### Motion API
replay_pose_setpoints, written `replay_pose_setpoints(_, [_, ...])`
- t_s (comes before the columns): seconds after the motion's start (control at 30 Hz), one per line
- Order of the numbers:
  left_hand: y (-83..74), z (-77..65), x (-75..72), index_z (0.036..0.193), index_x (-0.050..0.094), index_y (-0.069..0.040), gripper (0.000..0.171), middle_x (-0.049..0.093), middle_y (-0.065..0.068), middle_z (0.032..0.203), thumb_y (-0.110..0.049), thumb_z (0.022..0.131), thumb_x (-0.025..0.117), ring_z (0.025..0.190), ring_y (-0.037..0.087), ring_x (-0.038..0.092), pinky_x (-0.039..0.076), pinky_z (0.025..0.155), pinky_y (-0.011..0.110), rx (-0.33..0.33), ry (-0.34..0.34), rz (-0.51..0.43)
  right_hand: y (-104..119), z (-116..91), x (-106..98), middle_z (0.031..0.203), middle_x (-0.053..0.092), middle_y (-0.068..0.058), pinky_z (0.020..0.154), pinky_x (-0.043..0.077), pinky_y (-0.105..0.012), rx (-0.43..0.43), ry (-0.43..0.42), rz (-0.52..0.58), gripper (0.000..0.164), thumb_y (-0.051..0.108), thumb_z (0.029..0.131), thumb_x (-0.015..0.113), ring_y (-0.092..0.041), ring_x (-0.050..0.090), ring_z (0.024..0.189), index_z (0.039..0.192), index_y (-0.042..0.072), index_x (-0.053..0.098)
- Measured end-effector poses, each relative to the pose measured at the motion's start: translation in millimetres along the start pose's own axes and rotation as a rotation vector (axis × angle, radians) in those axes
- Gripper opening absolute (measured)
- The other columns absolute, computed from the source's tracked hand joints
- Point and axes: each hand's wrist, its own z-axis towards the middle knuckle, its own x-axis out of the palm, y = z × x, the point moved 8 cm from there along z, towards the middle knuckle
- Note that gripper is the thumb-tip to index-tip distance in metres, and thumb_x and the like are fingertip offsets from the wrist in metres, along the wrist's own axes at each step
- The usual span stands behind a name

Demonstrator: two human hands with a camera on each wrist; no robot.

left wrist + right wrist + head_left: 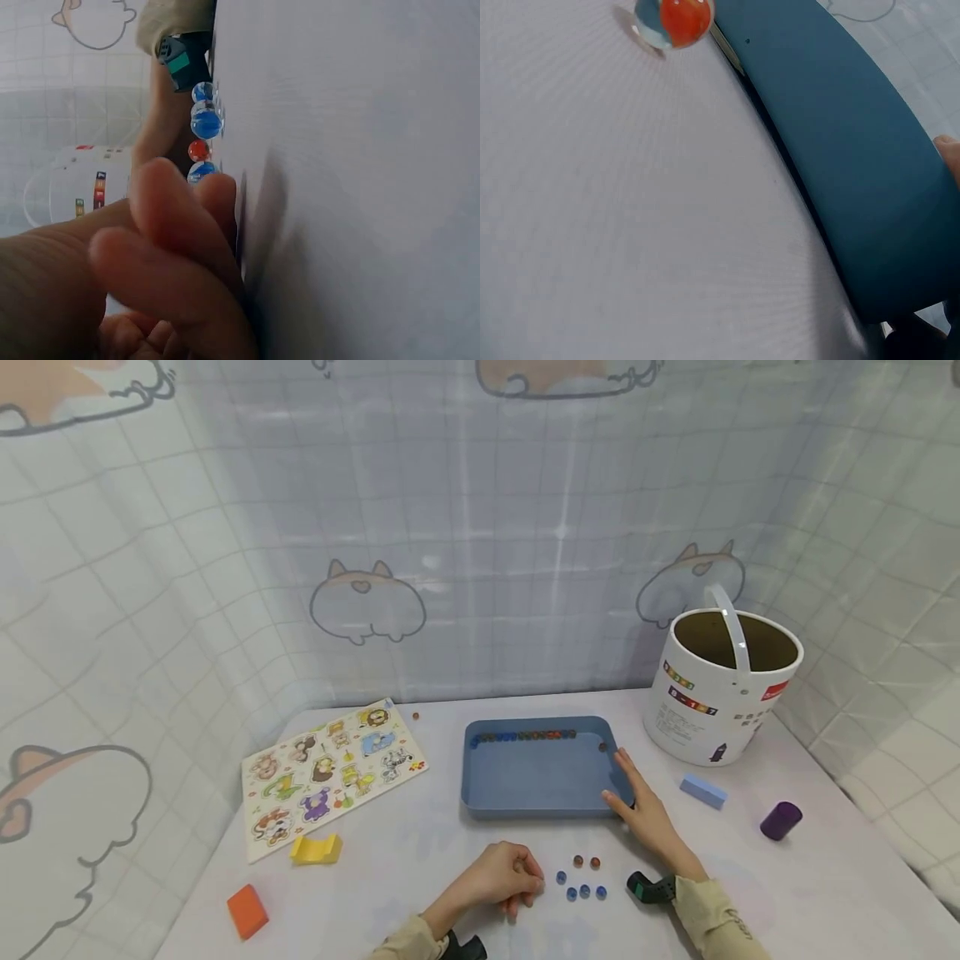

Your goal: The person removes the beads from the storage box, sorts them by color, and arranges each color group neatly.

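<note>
My left hand [504, 878] is low at the table front, its fingers bent, just left of several loose glass marbles. In the left wrist view the fingers [184, 247] curve down to the white tabletop, and no marble shows in them. Blue-swirled marbles [584, 891] and two reddish ones [595, 862] lie between the hands. My right hand [648, 817] rests at the front right corner of a shallow blue tray [536, 814], its thumb over the corner and its fingers along the right rim. A row of marbles [525, 736] lines the tray's back wall, and one marble [602, 747] sits apart near the right side.
An animal puzzle board [330, 768] lies at the left, with a yellow block [316, 850] and an orange block [247, 912] before it. On the right stand a white bucket [693, 727], a light blue block [703, 791] and a purple cylinder [781, 821]. One marble [416, 716] lies beside the board.
</note>
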Motion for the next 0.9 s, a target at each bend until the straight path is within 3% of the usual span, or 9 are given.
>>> replay_pose_setpoints(0.27, [-5.2, 2.2, -2.9, 0.087, 0.068, -0.022, 0.007, 0.053, -0.006, 0.046, -0.021, 0.085, 0.075, 0.032, 0.006, 0.037, 0.03, 0.035, 0.021, -0.008, -0.062, 0.161, 3, 1, 1, 0.162, 0.013, -0.018, 0.11, 0.021, -0.067, -0.004, 0.012, 0.005, 0.074, 0.031, 0.096, 0.059, -0.047, 0.02, 0.144, 0.154, 0.007, 0.022])
replay_pose_setpoints(0.47, [-22.9, 13.0, 0.0, 0.088, 0.074, -0.022, 0.008, 0.045, -0.009, 0.041, -0.018, 0.082, 0.076, 0.035, 0.005, 0.036, 0.028, 0.037, 0.02, 0.058, -0.104, 0.211, 2, 1, -1, 0.162, 0.014, -0.019, 0.111, 0.021, -0.066, 0.003, 0.003, 0.007, 0.074, 0.031, 0.095, 0.059, -0.047, 0.02, 0.144, 0.154, 0.007, 0.022])
replay_pose_setpoints(0.6, [-30.4, 22.7, 2.7, 0.082, 0.076, -0.023, 0.005, 0.037, -0.011, 0.041, -0.018, 0.081, 0.076, 0.037, 0.003, 0.03, 0.025, 0.039, 0.018, 0.083, -0.12, 0.318, 0, 1, 0, 0.162, 0.013, -0.019, 0.111, 0.021, -0.066, 0.008, 0.007, 0.006, 0.074, 0.032, 0.095, 0.059, -0.048, 0.02, 0.144, 0.155, 0.008, 0.021])
replay_pose_setpoints(0.73, [-29.8, 26.5, 6.3, 0.076, 0.076, -0.023, 0.006, 0.041, -0.013, 0.045, -0.017, 0.077, 0.078, 0.041, 0.003, 0.029, 0.025, 0.043, 0.018, 0.068, -0.105, 0.389, 1, 0, 0, 0.162, 0.013, -0.018, 0.111, 0.022, -0.066, 0.011, 0.011, -0.001, 0.074, 0.032, 0.095, 0.058, -0.047, 0.02, 0.145, 0.155, 0.008, 0.021])
replay_pose_setpoints(0.9, [-29.2, 21.6, 5.1, 0.073, 0.076, -0.021, 0.005, 0.046, -0.012, 0.048, -0.018, 0.075, 0.08, 0.042, 0.003, 0.032, 0.027, 0.044, 0.019, 0.063, -0.114, 0.395, 3, 0, 0, 0.162, 0.013, -0.019, 0.11, 0.022, -0.067, 0.007, 0.009, 0.003, 0.074, 0.032, 0.095, 0.058, -0.047, 0.021, 0.144, 0.154, 0.006, 0.022])
